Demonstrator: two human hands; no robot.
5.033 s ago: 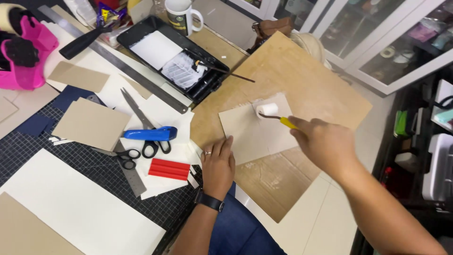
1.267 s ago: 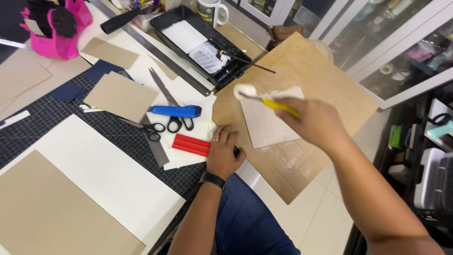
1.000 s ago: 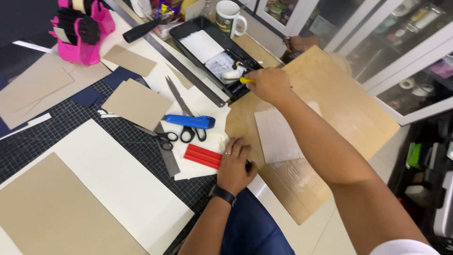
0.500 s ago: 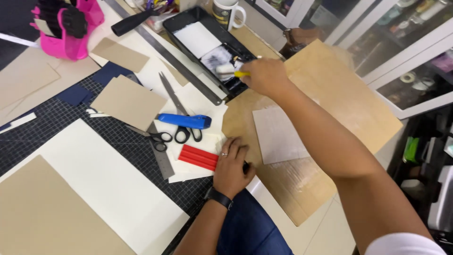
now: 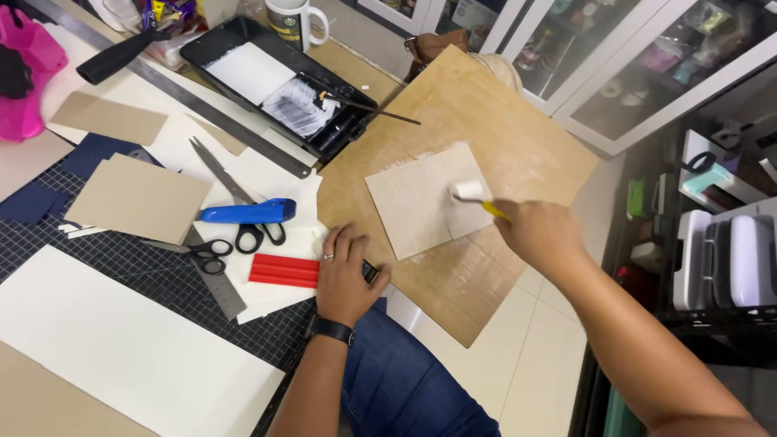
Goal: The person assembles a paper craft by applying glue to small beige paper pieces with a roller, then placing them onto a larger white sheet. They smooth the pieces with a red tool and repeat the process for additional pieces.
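Observation:
My right hand grips a small glue roller by its yellow handle, its white head pressed on a square greyboard piece. That piece lies on a large brown board. My left hand rests flat, fingers apart, at the table's edge, beside a red ribbed tool. A black paint tray holding white glue and a thin brush sits at the back.
Black-handled scissors, a blue-handled cutter, a metal ruler, several cardboard pieces and white sheets lie on a cutting mat. A mug and a pink container stand behind. Glass cabinets are on the right.
My right hand has carried the roller from the paint tray back onto the greyboard piece. The left hand has stayed at the table edge.

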